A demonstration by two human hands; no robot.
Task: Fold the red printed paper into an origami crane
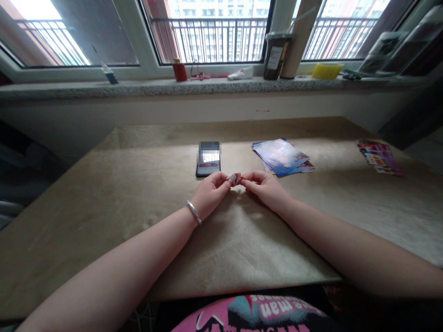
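Between my two hands, just above the tan tabletop, is a small red and white piece (pixel 236 179) that looks like folded paper or a twisted wrapper; its exact kind is too small to tell. My left hand (pixel 211 191), with a silver bangle at the wrist, pinches its left end. The right end is pinched between the thumb and fingers of my right hand (pixel 265 186). Right behind my left hand lies a phone (pixel 208 167) with a partly blurred screen. Beyond my right hand is a loose stack of blue and purple printed sheets (pixel 282 157).
More colourful printed sheets (pixel 379 157) lie at the right of the table (pixel 104 193). On the granite windowsill (pixel 145 90) stand a red spool (pixel 179 70), a dark lidded cup (pixel 276 55) and a yellow item (pixel 327 71). The table's front edge is close to my body.
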